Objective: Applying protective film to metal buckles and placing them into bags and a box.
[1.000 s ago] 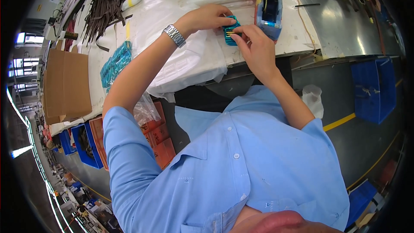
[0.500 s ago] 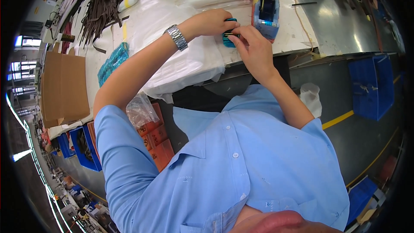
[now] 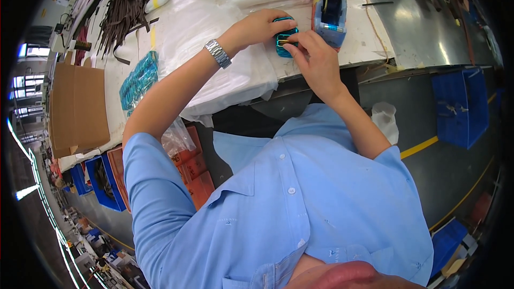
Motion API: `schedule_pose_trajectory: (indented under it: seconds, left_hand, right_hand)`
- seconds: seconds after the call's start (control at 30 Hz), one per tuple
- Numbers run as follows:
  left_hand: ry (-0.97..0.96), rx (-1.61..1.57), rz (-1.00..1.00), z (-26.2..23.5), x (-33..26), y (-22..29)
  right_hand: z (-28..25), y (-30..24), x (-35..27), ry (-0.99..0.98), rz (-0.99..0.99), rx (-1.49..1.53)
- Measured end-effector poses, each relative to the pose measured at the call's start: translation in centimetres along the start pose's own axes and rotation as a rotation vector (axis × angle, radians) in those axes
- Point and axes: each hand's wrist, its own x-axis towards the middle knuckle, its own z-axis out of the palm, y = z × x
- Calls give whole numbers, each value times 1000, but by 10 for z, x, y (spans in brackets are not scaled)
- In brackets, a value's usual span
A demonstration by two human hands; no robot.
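Note:
A small shiny teal bundle with a thin gold strip across it lies at the front edge of the worktable. My left hand, with a metal watch at its wrist, has its fingers closed over the bundle's far end. From the right, my right hand pinches at the bundle's near side, thumb and forefinger by the gold strip. What exactly those fingertips hold is too small to make out. Just beyond my right hand stands a blue tape dispenser. More teal bundles in clear wrap lie left of my left forearm.
White plastic sheets cover the middle of the table. Dark strips are heaped at the far left, beyond a cardboard box. A blue crate stands on the floor at right. Orange packs sit below the table's left part.
My left fingers have shifted from the bundle's side to over its far end, showing more of it. My left elbow moved slightly right. The right hand stays nearly still.

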Motion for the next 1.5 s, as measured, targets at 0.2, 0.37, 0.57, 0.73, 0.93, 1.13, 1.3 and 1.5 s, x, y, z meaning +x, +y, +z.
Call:
schedule_pose_trajectory:
  seconds: [0.2,0.37,0.57,0.73,0.93,1.13,1.3,1.5]
  left_hand:
    - [62,-289,-132,-1,0,-14]
    - [160,-260,-80,2,-5,-13]
    - [300,-905,-131,-25,-20,-33]
    - [201,-1559,42,-19,-63,-13]
    - [283,-1805,165,9,-143,-4]
    - [265,-1967,260,35,-201,-25]
    - [376,-1999,249,51,-227,-16]
    - [337,-1950,287,67,-236,-21]
  right_hand:
    - [-1,1,9,-32,-5,-42]
    - [0,-1,9,-42,16,-56]
    - [-2,-13,18,-113,-26,-149]
    - [-11,-7,28,-228,-47,-246]
    - [-13,-9,38,-295,11,-271]
    - [-11,-9,39,-300,19,-214]
    - [-16,-9,43,-366,51,-240]
    - [-21,-18,42,-403,-87,-430]
